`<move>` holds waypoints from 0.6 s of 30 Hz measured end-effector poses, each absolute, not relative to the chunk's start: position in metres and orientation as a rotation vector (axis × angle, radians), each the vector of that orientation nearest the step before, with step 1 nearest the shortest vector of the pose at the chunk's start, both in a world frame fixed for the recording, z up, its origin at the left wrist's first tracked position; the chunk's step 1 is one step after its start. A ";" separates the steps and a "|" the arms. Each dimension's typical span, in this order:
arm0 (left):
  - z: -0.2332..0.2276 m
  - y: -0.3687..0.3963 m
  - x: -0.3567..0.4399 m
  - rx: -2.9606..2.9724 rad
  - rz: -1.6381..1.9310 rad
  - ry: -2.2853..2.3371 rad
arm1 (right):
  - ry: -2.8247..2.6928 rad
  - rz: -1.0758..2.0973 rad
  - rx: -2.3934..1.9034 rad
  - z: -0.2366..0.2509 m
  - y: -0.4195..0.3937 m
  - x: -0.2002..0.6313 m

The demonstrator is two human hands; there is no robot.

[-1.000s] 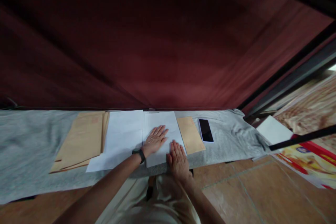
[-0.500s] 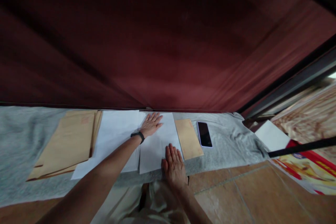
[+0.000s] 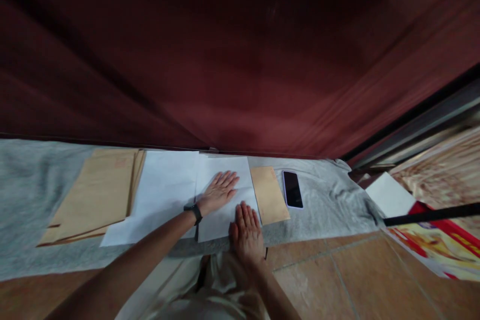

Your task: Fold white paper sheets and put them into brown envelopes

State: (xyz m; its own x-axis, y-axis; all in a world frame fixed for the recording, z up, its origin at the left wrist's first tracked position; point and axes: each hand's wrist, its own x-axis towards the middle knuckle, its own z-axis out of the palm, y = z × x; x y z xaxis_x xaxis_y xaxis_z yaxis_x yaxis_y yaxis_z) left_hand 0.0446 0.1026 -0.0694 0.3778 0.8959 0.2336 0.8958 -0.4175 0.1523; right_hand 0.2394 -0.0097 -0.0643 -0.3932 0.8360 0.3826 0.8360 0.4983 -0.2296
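A white sheet of paper (image 3: 215, 222) lies before me with a faint crease across it. My left hand (image 3: 219, 191), a dark band at its wrist, rests palm down on the middle of this sheet, fingers stretched out. Lower right, my right hand (image 3: 246, 230) lies flat with its fingertips on the sheet's near right part. More white paper (image 3: 167, 185) lies just left of the sheet. A small brown envelope (image 3: 270, 195) sits close to the sheet's right edge. Farther left is a stack of large brown envelopes (image 3: 93, 190).
A phone (image 3: 292, 190) with a dark screen lies right of the small envelope. Grey cloth (image 3: 326, 195) covers the narrow surface, and a dark red panel (image 3: 240, 85) rises behind it. At the right are a black bar (image 3: 431, 215) and a colourful printed box (image 3: 438, 245).
My left hand has slid toward me over the sheet, from near its far edge to its middle. My right hand stays almost in place. The view has shifted slightly.
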 end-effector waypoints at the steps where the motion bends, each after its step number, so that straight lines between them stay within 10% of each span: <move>1: -0.068 0.092 0.047 2.626 0.466 1.678 | -2.298 -0.005 -1.377 -0.064 -0.010 0.239; 18: -0.058 -0.050 0.057 2.549 0.339 1.646 | -2.368 0.001 -1.284 -0.075 -0.008 0.252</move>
State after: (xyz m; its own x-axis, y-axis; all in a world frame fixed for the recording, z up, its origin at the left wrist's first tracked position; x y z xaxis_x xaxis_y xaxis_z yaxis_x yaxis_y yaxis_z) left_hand 0.0572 -0.0501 -0.0584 0.3954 0.9082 0.1374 0.8885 -0.4161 0.1935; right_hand 0.2517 -0.0077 -0.0750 -0.4696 0.7968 0.3802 0.7966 0.5681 -0.2065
